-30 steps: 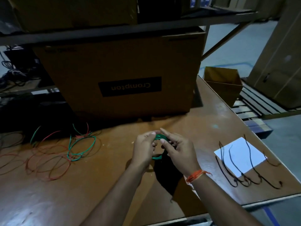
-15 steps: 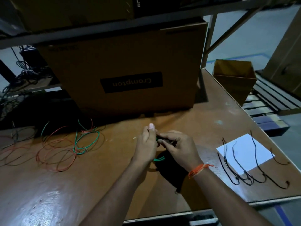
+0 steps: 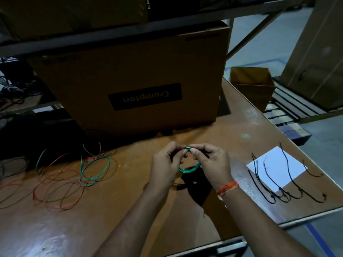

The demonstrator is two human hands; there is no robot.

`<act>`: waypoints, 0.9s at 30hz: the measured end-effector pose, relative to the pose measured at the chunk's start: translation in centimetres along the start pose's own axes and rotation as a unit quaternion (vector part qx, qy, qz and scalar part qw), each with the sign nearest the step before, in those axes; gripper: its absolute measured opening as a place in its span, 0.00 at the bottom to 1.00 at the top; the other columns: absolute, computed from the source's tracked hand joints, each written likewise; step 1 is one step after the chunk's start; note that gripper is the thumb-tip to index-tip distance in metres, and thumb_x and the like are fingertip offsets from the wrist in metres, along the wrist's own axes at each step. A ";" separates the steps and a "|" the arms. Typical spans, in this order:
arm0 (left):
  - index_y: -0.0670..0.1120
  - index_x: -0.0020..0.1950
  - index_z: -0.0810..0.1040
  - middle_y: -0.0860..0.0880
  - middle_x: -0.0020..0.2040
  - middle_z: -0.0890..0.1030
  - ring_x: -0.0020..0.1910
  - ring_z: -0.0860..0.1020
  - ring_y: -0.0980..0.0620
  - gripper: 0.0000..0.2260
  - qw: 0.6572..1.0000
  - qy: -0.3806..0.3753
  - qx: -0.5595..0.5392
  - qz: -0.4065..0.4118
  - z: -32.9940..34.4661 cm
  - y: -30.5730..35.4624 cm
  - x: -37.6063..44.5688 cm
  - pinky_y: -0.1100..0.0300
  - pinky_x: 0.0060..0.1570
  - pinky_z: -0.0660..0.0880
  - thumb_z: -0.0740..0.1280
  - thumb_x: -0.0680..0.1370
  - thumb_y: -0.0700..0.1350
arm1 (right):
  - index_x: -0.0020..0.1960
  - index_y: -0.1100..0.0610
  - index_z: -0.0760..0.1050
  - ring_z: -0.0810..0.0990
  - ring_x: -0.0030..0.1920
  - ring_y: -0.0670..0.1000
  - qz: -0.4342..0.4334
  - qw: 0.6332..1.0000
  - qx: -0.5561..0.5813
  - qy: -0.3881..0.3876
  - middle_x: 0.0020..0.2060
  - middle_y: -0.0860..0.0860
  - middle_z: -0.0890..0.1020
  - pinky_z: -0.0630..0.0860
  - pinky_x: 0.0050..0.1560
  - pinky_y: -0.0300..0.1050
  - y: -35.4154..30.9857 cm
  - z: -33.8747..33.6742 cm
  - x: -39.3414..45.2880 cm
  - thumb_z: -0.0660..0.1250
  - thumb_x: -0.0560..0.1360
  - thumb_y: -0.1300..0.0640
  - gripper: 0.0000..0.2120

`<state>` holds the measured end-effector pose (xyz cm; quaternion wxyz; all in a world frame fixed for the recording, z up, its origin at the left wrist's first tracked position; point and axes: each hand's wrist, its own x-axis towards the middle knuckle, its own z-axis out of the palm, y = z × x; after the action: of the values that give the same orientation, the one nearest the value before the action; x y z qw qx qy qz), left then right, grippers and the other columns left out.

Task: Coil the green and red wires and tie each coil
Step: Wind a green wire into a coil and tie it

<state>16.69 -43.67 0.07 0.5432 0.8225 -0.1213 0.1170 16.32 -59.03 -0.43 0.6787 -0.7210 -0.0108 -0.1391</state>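
Above table (image 3: 130, 229), left hand (image 3: 165, 164), right hand (image 3: 213, 164), both pinching green coil (image 3: 189, 168)

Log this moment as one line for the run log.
left hand: pinches green coil | right hand: pinches coil top | coil: held above table | loose wires: left

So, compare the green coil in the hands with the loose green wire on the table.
The green coil is wound small and tight; the loose green wire sprawls in wide loops. The coil is held above the table by both hands; the loose wire lies among red wires. Both are thin green wire.
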 end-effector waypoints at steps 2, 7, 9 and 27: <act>0.48 0.49 0.82 0.52 0.40 0.83 0.39 0.81 0.54 0.03 1.000 -0.014 0.000 0.007 0.0 -0.5 0.1 0.52 0.40 0.80 0.70 0.80 0.41 | 0.49 0.58 0.86 0.81 0.37 0.44 0.020 1.000 0.022 0.010 0.36 0.51 0.86 0.79 0.41 0.40 0.1 0.0 -0.3 0.73 0.74 0.65 0.05; 0.49 0.47 0.83 0.52 0.39 0.84 0.39 0.82 0.52 0.03 0.999 -0.037 -0.037 -0.011 0.5 -0.6 0.8 0.45 0.41 0.81 0.71 0.79 0.41 | 0.48 0.56 0.86 0.80 0.37 0.44 0.039 0.998 0.022 0.035 0.34 0.47 0.85 0.77 0.41 0.39 0.2 -0.5 -0.8 0.73 0.74 0.64 0.05; 0.49 0.47 0.83 0.52 0.39 0.84 0.40 0.83 0.52 0.03 0.998 -0.052 -0.042 -0.019 0.8 -0.4 1.0 0.44 0.41 0.81 0.71 0.79 0.42 | 0.48 0.56 0.86 0.80 0.38 0.45 0.047 0.998 0.027 0.041 0.35 0.48 0.85 0.78 0.42 0.39 0.1 -0.7 -0.9 0.73 0.75 0.64 0.05; 0.41 0.47 0.83 0.45 0.40 0.86 0.40 0.85 0.47 0.04 0.977 -0.170 -0.128 -0.037 3.5 0.4 2.0 0.41 0.44 0.83 0.73 0.78 0.42 | 0.52 0.59 0.85 0.84 0.43 0.50 0.103 0.984 0.095 0.114 0.40 0.56 0.86 0.80 0.48 0.40 -0.8 -4.2 -3.3 0.74 0.74 0.64 0.07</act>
<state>18.65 -47.15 -0.31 0.6191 0.7581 -0.1955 -0.0606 12.17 -62.52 -0.20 0.7519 -0.6296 0.1276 -0.1481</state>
